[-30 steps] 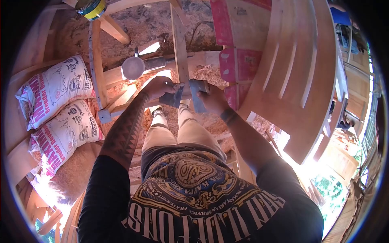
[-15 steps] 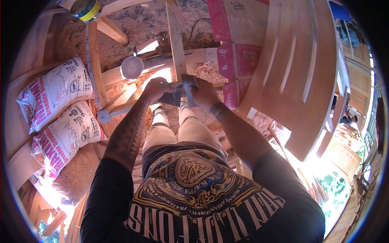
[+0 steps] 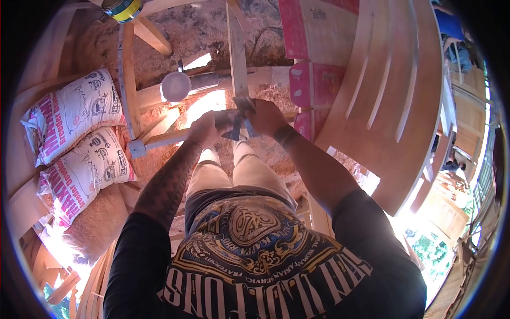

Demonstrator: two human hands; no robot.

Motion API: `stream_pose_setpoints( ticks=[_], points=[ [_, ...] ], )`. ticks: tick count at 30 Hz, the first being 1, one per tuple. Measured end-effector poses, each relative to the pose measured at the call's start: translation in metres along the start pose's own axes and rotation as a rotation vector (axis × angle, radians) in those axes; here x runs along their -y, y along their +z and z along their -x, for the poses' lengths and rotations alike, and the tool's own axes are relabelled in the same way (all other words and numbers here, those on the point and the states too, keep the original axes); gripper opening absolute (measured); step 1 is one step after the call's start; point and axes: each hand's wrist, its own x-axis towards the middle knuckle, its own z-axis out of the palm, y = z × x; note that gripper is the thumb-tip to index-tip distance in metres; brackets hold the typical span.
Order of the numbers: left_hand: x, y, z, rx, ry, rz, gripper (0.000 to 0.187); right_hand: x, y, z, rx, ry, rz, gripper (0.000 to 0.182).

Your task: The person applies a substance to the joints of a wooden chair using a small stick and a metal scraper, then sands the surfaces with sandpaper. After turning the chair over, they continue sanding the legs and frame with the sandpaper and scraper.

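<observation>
Both of my hands are held close together in front of my legs. My left hand (image 3: 209, 127) is closed on a dark flat piece (image 3: 232, 133), probably a blade or sheet, whose lower part shows between the hands. My right hand (image 3: 265, 118) grips another dark flat piece (image 3: 245, 109), close against the first one. Whether the two pieces touch is hard to tell. Beyond my left hand, a round pale-topped container (image 3: 176, 86) stands near a wooden beam.
Two printed sacks (image 3: 74, 114) lie at the left. A yellow-labelled can (image 3: 122, 9) is at the top left. An upright wooden post (image 3: 237, 53) stands ahead. A large slotted wooden panel (image 3: 382, 106) and pink-printed cardboard (image 3: 326, 80) are at the right.
The dark pieces have turned and moved closer together, now showing narrower between my hands. My left hand has turned and moved slightly right. The surroundings have shifted a little with the camera.
</observation>
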Motion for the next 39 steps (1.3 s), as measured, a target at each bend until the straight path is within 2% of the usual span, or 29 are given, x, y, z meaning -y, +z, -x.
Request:
stream_pose_setpoints(
  ticks=[2, 5, 8, 12, 15, 18, 19, 22, 23, 26, 27, 28, 30, 31, 33, 34, 35, 38, 39],
  points=[
    [0.0, -0.001, -0.003, 0.04, 0.059, 0.051, 0.057, -0.006, -0.003, 0.008, 0.003, -0.005, 0.026, 0.026],
    [0.009, 0.01, -0.017, 0.062, 0.097, -0.058, 0.056, -0.025, 0.017, 0.013, -0.09, -0.055, 0.0, 0.028],
    [-0.006, -0.003, -0.01, 0.114, 0.051, -0.058, 0.055, 0.018, 0.013, 0.007, -0.041, 0.078, -0.007, 0.028],
    [-0.002, 0.002, -0.014, 0.089, 0.112, 0.024, 0.054, 0.0, -0.004, 0.015, 0.025, 0.067, 0.013, 0.026],
    [0.003, 0.001, -0.012, 0.111, 0.087, 0.008, 0.054, 0.001, 0.003, 0.022, 0.006, 0.019, -0.115, 0.026],
    [-0.002, 0.001, -0.016, 0.124, 0.087, 0.004, 0.053, 0.014, 0.014, 0.009, -0.008, 0.05, -0.009, 0.025],
    [0.011, 0.01, -0.019, 0.098, 0.101, 0.001, 0.053, 0.011, 0.011, 0.008, 0.032, 0.037, 0.026, 0.028],
    [0.015, 0.011, -0.02, 0.06, 0.142, -0.031, 0.047, -0.003, -0.002, 0.022, -0.046, -0.145, -0.038, 0.033],
    [0.009, 0.007, -0.018, 0.069, 0.119, -0.043, 0.045, -0.003, -0.007, 0.023, 0.08, 0.034, -0.043, 0.037],
    [0.013, 0.008, -0.01, 0.123, 0.129, -0.048, 0.042, -0.002, 0.043, 0.006, -0.059, -0.237, 0.074, 0.037],
    [0.01, 0.005, -0.019, 0.128, 0.16, -0.047, 0.042, 0.023, 0.022, 0.006, 0.1, 0.053, 0.081, 0.036],
    [-0.009, -0.013, -0.016, 0.282, 0.182, 0.063, 0.042, 0.017, 0.018, 0.007, 0.079, -0.037, 0.112, 0.035],
    [0.007, 0.004, -0.017, 0.138, 0.138, 0.083, 0.043, -0.007, 0.018, 0.015, 0.058, -0.212, 0.163, 0.032],
    [-0.004, -0.004, -0.01, 0.077, 0.174, 0.044, 0.043, -0.018, 0.023, 0.022, 0.021, -0.192, 0.015, 0.03],
    [-0.029, -0.024, 0.001, 0.159, 0.131, -0.009, 0.039, -0.03, 0.051, 0.011, 0.049, -0.19, 0.147, 0.034],
    [-0.017, -0.015, -0.007, 0.191, 0.096, 0.059, 0.036, -0.032, 0.061, 0.013, 0.056, -0.177, 0.214, 0.036],
    [-0.003, -0.006, -0.015, 0.221, 0.06, 0.126, 0.034, 0.027, 0.026, 0.022, 0.072, 0.065, 0.01, 0.037],
    [-0.004, -0.008, -0.016, 0.228, 0.17, 0.129, 0.026, -0.015, 0.038, 0.019, -0.036, -0.17, 0.058, 0.032],
    [-0.003, -0.007, -0.016, 0.212, 0.163, 0.106, 0.026, -0.016, 0.03, 0.023, -0.033, -0.1, 0.011, 0.031]
  ],
)
